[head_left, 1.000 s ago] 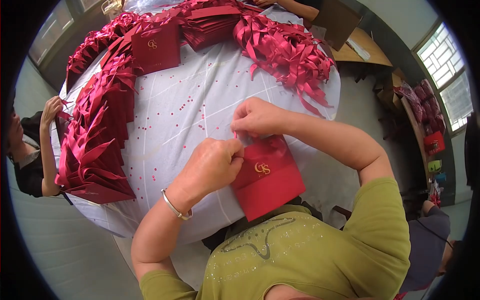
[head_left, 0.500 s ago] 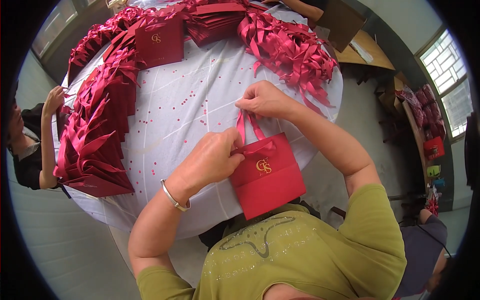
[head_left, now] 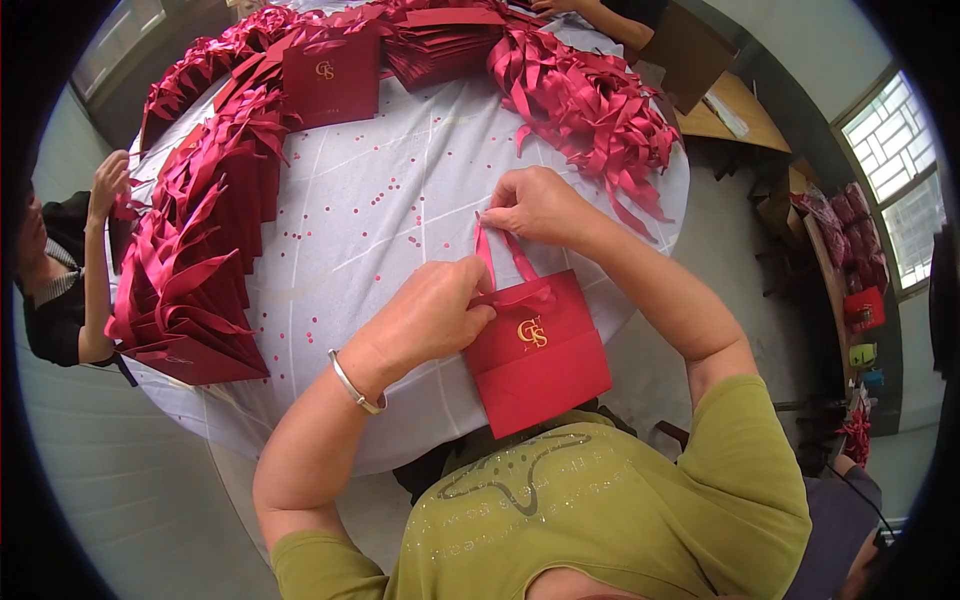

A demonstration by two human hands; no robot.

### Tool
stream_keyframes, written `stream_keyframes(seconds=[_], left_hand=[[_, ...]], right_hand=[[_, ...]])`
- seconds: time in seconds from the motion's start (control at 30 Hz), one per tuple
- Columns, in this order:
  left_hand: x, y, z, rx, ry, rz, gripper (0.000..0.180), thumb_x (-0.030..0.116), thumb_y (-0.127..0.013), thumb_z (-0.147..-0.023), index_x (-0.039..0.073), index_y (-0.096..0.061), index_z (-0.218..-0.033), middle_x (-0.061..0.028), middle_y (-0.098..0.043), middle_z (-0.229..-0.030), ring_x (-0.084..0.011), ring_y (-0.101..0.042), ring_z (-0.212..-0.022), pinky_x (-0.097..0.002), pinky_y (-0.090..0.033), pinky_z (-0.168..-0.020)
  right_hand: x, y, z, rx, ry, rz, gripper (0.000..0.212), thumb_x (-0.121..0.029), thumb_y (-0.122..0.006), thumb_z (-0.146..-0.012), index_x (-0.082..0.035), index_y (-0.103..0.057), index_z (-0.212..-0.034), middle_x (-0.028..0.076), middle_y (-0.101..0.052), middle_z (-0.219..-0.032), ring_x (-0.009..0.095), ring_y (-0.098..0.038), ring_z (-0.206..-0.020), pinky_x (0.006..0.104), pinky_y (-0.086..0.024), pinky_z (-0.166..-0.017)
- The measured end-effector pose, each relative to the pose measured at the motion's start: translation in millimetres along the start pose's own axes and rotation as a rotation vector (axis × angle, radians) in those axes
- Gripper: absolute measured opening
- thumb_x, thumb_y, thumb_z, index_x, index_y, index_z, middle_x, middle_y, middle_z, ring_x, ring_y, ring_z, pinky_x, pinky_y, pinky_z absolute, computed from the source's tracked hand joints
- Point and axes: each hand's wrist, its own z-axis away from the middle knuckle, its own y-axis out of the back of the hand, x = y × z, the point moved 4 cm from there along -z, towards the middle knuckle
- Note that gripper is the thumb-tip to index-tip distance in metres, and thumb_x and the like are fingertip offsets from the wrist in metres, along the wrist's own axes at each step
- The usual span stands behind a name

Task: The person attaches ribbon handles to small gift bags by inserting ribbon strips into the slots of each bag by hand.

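Observation:
A red paper gift bag with a gold emblem lies flattened at the table's near edge, against my shirt. Its pink ribbon handle runs up from the top edge. My left hand is closed on the bag's upper left corner, thumb and fingers pinched beside the ribbon's left strand. Just above the bag, my right hand pinches the upper part of the ribbon between thumb and forefinger. A short ribbon tip shows left of those fingertips. The parts of bag and ribbon inside my fingers are hidden.
Rows of red ribboned bags line the table's left side and far edge; a ribboned heap lies at far right. Small red dots dot the white tablecloth. A co-worker's hand is at left; another person's arm shows at the far side.
The camera view has shifted slightly. My right fingers have slid a little along the ribbon, and its tip now stands out beside them. My left hand keeps its hold on the bag's corner.

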Motion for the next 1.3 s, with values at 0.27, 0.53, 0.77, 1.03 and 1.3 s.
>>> stream_keyframes(seconds=[0.27,0.53,0.77,1.03,1.3], left_hand=[[1.4,0.4,1.4,0.015,-0.042,0.001,0.021,0.006,-0.072,-0.080,-0.003,-0.062,-0.096,-0.0207,-0.069,-0.080,-0.0359,-0.069,-0.076,-0.0418,-0.052,-0.067],[1.1,-0.3,1.5,0.004,-0.026,-0.004,0.021,0.006,-0.071,-0.080,-0.003,-0.062,-0.096,-0.0206,-0.069,-0.080,-0.0359,-0.069,-0.077,-0.0418,-0.052,-0.067],[4.5,-0.1,1.6,-0.019,0.006,-0.015,0.020,0.006,-0.071,-0.080,-0.003,-0.062,-0.095,-0.0209,-0.070,-0.082,-0.0357,-0.069,-0.078,-0.0409,-0.053,-0.068],[2.8,-1.4,0.2,-0.006,0.062,0.071,0.018,0.003,-0.071,-0.080,-0.003,-0.062,-0.095,-0.0172,-0.071,-0.082,-0.0269,-0.070,-0.075,-0.0362,-0.054,-0.068],[3.2,-1.1,-3.0,-0.037,0.025,0.080,0.018,0.002,-0.071,-0.081,-0.004,-0.062,-0.095,-0.0166,-0.071,-0.081,-0.0234,-0.070,-0.075,-0.0341,-0.053,-0.067]], right_hand=[[3.4,-2.3,-4.1,-0.127,-0.175,-0.351,0.017,-0.013,-0.070,-0.083,0.004,-0.070,-0.086,0.008,-0.068,-0.073,0.014,-0.064,-0.065,0.0294,-0.052,-0.059],[1.0,-17.7,-10.0,-0.214,-0.207,-0.525,0.015,-0.011,-0.071,-0.087,0.002,-0.068,-0.091,0.004,-0.067,-0.077,0.010,-0.062,-0.060,0.0242,-0.050,-0.053],[-16.2,-12.3,-10.2,-0.192,-0.164,-0.288,0.017,-0.013,-0.073,-0.085,0.003,-0.068,-0.083,0.007,-0.067,-0.069,0.012,-0.063,-0.054,0.0278,-0.049,-0.049],[-9.5,-21.0,-11.3,-0.092,-0.057,-0.456,0.016,-0.011,-0.071,-0.085,0.003,-0.064,-0.087,0.008,-0.067,-0.074,0.011,-0.063,-0.058,0.0266,-0.049,-0.051],[8.8,-19.9,-26.1,0.171,0.006,-0.336,0.017,-0.007,-0.071,-0.077,0.001,-0.063,-0.089,0.006,-0.064,-0.073,0.011,-0.061,-0.059,0.0277,-0.051,-0.054]])
